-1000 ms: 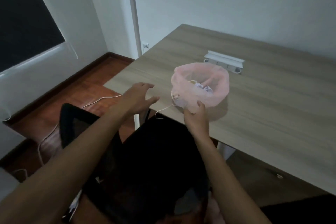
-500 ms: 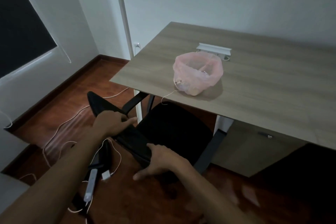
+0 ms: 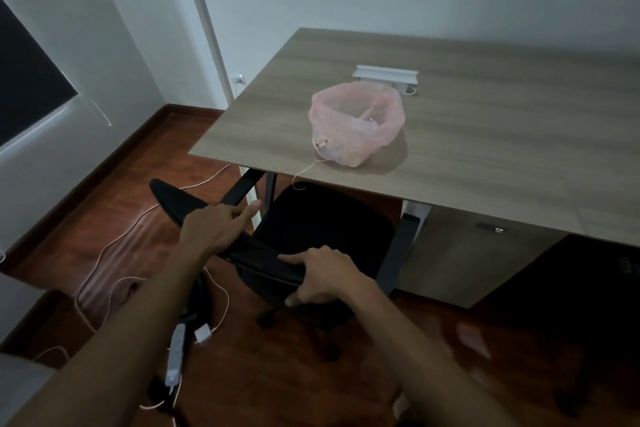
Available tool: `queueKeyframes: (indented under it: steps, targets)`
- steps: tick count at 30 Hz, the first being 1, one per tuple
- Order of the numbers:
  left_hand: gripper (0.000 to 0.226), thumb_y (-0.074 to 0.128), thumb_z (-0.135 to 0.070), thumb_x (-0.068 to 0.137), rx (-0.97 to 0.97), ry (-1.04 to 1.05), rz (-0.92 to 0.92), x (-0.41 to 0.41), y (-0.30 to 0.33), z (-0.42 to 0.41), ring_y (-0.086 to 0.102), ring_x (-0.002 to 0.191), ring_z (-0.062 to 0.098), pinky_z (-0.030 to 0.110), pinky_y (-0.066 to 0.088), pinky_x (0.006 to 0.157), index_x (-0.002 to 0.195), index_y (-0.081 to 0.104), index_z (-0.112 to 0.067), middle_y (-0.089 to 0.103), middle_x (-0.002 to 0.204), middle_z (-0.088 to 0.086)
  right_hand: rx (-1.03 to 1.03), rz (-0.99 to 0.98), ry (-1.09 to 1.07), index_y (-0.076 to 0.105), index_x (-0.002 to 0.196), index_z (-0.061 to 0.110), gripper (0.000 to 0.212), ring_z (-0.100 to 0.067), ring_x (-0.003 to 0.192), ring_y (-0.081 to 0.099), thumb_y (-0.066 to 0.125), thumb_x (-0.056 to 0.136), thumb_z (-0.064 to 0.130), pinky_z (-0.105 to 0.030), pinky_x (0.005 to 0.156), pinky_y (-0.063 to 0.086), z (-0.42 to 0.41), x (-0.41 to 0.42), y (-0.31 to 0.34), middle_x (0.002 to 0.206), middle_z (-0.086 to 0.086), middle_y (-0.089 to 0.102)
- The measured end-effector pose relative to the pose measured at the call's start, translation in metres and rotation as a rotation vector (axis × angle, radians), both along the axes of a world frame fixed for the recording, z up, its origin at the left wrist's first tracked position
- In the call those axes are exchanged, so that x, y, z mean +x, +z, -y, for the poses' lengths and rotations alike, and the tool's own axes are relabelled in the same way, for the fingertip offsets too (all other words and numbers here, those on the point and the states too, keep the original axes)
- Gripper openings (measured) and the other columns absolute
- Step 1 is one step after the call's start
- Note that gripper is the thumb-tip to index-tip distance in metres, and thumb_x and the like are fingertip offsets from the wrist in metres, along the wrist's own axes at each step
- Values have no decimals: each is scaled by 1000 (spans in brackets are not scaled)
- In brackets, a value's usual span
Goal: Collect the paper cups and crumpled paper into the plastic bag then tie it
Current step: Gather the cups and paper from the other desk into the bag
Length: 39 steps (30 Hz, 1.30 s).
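Note:
A pink plastic bag (image 3: 356, 121) stands open on the wooden table (image 3: 485, 135), near its front left corner, with pale contents showing inside. A thin white string (image 3: 304, 172) trails from it over the table edge. Both hands are well away from the bag, down at the black chair (image 3: 322, 229). My left hand (image 3: 218, 224) rests on top of the chair's backrest with fingers stretched forward. My right hand (image 3: 322, 276) grips the backrest edge, fingers curled round it. No loose cups or crumpled paper show on the table.
A white socket box (image 3: 386, 74) sits on the table behind the bag. White cables (image 3: 114, 274) and a power strip (image 3: 175, 355) lie on the wooden floor at the left. A drawer unit (image 3: 467, 253) stands under the table.
My right hand let go of the bag and both hands dropped to the chair's backrest. The view pulled back from the table, and my right hand now curls round the backrest edge.

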State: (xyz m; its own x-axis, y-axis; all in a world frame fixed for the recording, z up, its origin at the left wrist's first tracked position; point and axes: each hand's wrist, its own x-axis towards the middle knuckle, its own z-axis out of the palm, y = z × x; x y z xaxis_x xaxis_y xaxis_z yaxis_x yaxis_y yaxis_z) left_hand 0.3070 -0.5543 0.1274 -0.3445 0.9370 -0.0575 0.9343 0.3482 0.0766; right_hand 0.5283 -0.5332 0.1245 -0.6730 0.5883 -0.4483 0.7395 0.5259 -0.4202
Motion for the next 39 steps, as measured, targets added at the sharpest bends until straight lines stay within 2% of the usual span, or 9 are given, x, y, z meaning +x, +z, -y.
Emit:
queueKeyframes:
  steps: [4, 10, 15, 20, 23, 25, 30, 36, 39]
  targets:
    - [83, 6, -76, 88, 32, -20, 0, 10, -2, -20, 63, 84, 24, 33, 39, 71, 90, 72, -27, 64, 81, 1, 68, 25, -41, 38, 141, 52, 82, -22, 113, 58, 72, 67, 65, -38, 89, 49, -24, 14, 2, 127, 2, 61]
    - [93, -8, -86, 76, 73, 7, 43, 23, -12, -66, 63, 87, 31, 41, 45, 78, 69, 62, -25, 69, 90, 7, 228, 95, -300, 59, 126, 42, 83, -18, 101, 65, 62, 57, 86, -35, 86, 52, -58, 41, -7, 111, 7, 69]
    - [92, -1, -80, 82, 66, 21, 48, 42, -9, -104, 62, 95, 37, 37, 36, 72, 97, 72, -26, 65, 111, 11, 269, 71, -380, 65, 119, 41, 93, -13, 100, 65, 56, 43, 95, -35, 86, 54, -99, 58, -6, 107, 13, 71]
    - [92, 7, -81, 84, 68, 39, 88, 46, -11, -150, 63, 87, 33, 35, 37, 71, 82, 75, -19, 70, 91, 12, 304, 63, -380, 66, 116, 44, 84, -12, 97, 65, 63, 46, 91, -29, 76, 50, -137, 65, -5, 102, 12, 72]
    - [93, 7, -79, 86, 73, 48, 100, 49, -9, -174, 55, 67, 28, 34, 38, 66, 75, 73, -14, 64, 73, 7, 293, 64, -364, 66, 118, 46, 80, -12, 100, 63, 65, 50, 88, -26, 69, 42, -161, 67, -6, 103, 12, 70]
    - [94, 6, -77, 87, 70, 57, 113, 54, -6, -188, 48, 58, 22, 33, 36, 64, 71, 71, -12, 58, 65, 5, 295, 62, -374, 67, 115, 49, 76, -13, 97, 63, 64, 50, 88, -27, 67, 44, -182, 68, -5, 102, 13, 70]
    - [97, 3, -80, 85, 69, 99, 148, 79, -8, -218, 51, 58, 23, 32, 34, 58, 69, 66, -8, 61, 68, 9, 252, 105, -340, 66, 110, 56, 60, -10, 88, 64, 66, 56, 83, -27, 68, 49, -233, 86, -1, 95, 17, 72]
    - [90, 6, -77, 88, 46, 127, 157, 77, -8, -227, 39, 54, 20, 34, 31, 61, 73, 64, -10, 56, 72, 9, 257, 63, -313, 66, 108, 57, 62, -9, 89, 64, 66, 52, 85, -28, 71, 51, -244, 86, -7, 97, 18, 72]
    - [91, 5, -76, 89, 24, 116, 147, 79, -7, -225, 48, 61, 25, 34, 32, 64, 78, 67, -10, 57, 75, 10, 249, 53, -320, 66, 109, 56, 67, -9, 90, 64, 63, 50, 88, -26, 67, 47, -241, 88, -5, 100, 19, 72]
